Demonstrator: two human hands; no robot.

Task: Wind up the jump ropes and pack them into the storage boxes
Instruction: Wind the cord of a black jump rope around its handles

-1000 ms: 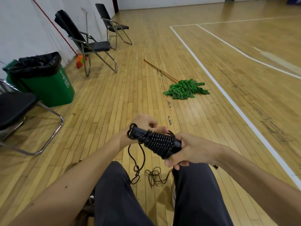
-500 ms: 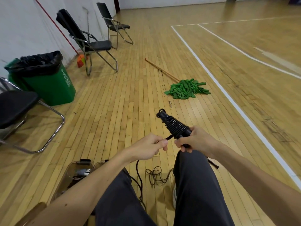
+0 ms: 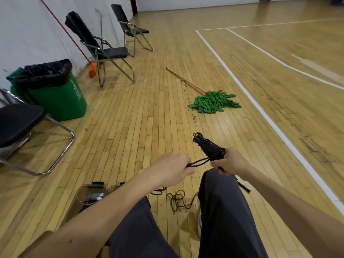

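Observation:
My right hand (image 3: 229,162) grips the black jump rope handles (image 3: 209,147), which point up and away, with black cord wound tightly round them. A short stretch of cord (image 3: 198,162) runs taut from the handles to my left hand (image 3: 170,169), which pinches it. The loose remainder of the rope (image 3: 177,200) lies tangled on the floor between my legs. A clear plastic storage box (image 3: 87,196) with something small inside stands on the floor by my left knee, partly hidden by my forearm.
A green mop (image 3: 214,102) with a wooden handle lies ahead on the wood floor. A green bin (image 3: 49,90) with a black liner and several black folding chairs (image 3: 104,47) stand along the left wall. White court lines (image 3: 260,110) run to the right.
The wound handles swung from lying across in front of me to pointing away. My left hand came off the handle end, dropped lower and pulled a length of cord leftwards.

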